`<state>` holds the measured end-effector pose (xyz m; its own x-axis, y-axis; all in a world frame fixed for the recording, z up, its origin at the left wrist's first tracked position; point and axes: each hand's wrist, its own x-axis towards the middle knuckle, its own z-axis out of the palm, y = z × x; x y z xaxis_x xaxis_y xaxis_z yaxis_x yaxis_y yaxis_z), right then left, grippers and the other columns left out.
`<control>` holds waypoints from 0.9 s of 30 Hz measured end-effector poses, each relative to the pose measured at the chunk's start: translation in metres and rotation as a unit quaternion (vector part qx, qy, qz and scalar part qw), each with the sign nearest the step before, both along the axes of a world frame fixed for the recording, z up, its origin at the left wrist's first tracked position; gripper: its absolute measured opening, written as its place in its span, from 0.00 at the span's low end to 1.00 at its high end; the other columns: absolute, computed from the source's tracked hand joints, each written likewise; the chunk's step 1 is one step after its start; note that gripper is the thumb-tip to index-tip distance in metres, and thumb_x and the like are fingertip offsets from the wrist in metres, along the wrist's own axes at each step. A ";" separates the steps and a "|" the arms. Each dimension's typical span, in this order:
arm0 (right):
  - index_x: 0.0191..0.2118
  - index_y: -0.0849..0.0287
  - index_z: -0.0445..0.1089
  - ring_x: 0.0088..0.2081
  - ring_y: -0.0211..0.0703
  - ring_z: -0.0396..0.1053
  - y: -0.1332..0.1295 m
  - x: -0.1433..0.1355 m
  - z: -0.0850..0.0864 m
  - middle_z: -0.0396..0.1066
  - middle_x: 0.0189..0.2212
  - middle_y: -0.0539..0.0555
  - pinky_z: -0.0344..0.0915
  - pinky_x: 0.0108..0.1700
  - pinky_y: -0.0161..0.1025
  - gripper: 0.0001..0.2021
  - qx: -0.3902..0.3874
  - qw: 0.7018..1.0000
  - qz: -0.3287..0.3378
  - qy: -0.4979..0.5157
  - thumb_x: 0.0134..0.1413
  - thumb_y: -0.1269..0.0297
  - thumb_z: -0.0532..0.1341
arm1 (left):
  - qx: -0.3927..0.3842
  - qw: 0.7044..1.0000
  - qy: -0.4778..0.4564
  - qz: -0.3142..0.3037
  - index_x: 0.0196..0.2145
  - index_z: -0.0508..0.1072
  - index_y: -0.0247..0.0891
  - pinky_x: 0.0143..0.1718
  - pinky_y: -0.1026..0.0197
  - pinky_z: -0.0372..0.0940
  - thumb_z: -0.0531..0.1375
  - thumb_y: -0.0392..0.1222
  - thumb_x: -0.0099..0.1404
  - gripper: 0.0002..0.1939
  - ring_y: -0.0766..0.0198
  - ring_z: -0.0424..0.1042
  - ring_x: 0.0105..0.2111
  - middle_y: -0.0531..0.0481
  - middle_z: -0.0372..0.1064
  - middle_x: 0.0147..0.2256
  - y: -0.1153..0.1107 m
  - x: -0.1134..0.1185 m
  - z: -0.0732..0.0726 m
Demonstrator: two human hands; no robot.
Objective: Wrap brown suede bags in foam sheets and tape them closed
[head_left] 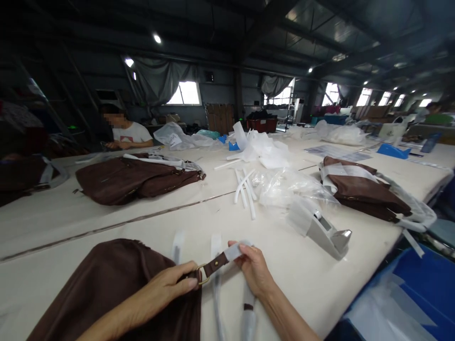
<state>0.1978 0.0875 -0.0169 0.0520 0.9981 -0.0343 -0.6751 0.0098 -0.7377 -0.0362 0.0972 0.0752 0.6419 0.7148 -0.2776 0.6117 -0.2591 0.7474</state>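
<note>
A brown leather bag [106, 289] lies on the white table [149, 208] right in front of me. My left hand [167, 289] presses on the bag's top edge beside a brass ring [202, 274]. From the ring runs a short brown strap [216, 265], its end wrapped in white foam sheet [236, 250]. My right hand [254, 270] pinches that wrapped end between thumb and fingers. Two white strips [215, 244] lie on the table just behind the strap.
A tape dispenser [329, 232] stands to the right. White foam tubes [245, 189] and clear plastic bags [284, 187] lie mid-table. More brown bags sit at the far left [131, 180] and right [362, 192]. A person in a white shirt [128, 132] sits across. A blue bin [423, 279] is at the lower right.
</note>
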 end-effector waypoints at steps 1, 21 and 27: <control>0.33 0.62 0.79 0.35 0.44 0.72 -0.003 0.003 0.000 0.77 0.32 0.57 0.68 0.43 0.41 0.18 -0.005 1.000 0.024 -0.002 0.44 0.50 0.70 | 0.010 1.000 0.000 0.015 0.41 0.74 0.43 0.47 0.61 0.64 0.52 0.64 0.64 0.23 0.54 0.70 0.43 0.52 0.73 0.38 0.000 -0.002 -0.006; 0.49 0.59 0.70 0.49 0.53 0.65 0.000 0.207 0.071 0.68 0.48 0.60 0.63 0.52 0.54 0.19 -0.093 0.625 -0.407 -0.659 0.59 0.50 0.60 | 0.066 0.994 -0.028 0.083 0.39 0.73 0.43 0.44 0.64 0.65 0.52 0.62 0.65 0.22 0.56 0.72 0.40 0.54 0.74 0.36 0.007 -0.005 -0.042; 0.47 0.60 0.69 0.45 0.46 0.69 0.011 0.204 0.088 0.70 0.46 0.57 0.67 0.49 0.49 0.14 -0.061 0.658 -0.419 -0.622 0.63 0.55 0.59 | 0.058 0.995 -0.046 0.071 0.40 0.71 0.41 0.44 0.62 0.63 0.51 0.60 0.66 0.21 0.57 0.70 0.41 0.53 0.72 0.37 0.005 -0.006 -0.040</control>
